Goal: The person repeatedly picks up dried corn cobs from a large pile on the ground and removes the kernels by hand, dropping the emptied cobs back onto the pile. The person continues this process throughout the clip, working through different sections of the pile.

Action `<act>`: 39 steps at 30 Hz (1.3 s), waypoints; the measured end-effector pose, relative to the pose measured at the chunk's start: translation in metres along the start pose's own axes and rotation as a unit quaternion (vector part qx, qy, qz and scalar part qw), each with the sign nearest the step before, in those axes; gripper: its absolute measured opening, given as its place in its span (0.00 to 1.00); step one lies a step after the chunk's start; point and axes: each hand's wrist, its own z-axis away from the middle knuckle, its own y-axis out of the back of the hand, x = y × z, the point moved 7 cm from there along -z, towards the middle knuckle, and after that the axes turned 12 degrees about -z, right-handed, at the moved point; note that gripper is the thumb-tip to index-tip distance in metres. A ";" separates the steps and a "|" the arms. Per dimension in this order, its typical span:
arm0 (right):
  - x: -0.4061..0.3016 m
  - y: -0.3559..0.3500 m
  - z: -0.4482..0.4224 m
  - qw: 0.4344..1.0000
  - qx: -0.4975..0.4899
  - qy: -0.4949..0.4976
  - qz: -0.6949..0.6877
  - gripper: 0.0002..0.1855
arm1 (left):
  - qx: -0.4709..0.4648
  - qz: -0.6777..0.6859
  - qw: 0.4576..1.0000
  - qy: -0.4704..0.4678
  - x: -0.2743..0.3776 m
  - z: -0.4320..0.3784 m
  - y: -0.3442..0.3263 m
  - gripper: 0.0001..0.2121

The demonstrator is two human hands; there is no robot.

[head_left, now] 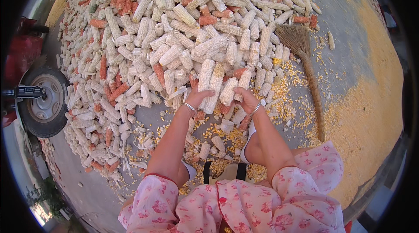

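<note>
My left hand (197,98) grips two pale, shelled corn cobs side by side, a whiter cob (206,75) and a yellower cob (216,79). Close to its right, my right hand (247,98) is closed around a pale cob (228,91) and another cob (244,83). Its fingers are partly hidden behind them. Both hands are at the near edge of a large heap of white and reddish cobs (183,41). Below them, loose yellow kernels (229,139) and a few short cobs (205,151) lie on the grey ground between my feet.
A straw broom (309,66) lies right of the heap. Beyond it spreads a broad layer of yellow kernels (360,118). A wheel (44,102) of a red vehicle (27,41) stands at the left. A low seat with dark straps (226,171) shows beneath me.
</note>
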 end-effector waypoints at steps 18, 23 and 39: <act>0.012 -0.092 0.115 0.966 -0.197 -0.008 -0.166 0.28 | 0.102 0.129 0.976 -0.140 0.051 0.158 0.012 0.23; 0.001 -0.082 0.132 0.946 -0.204 0.035 -0.247 0.30 | 0.056 0.291 0.939 -0.175 0.051 0.170 0.013 0.22; -0.001 -0.103 0.182 0.940 -0.217 0.014 -0.261 0.23 | 0.055 0.224 0.955 -0.188 0.067 0.222 -0.082 0.25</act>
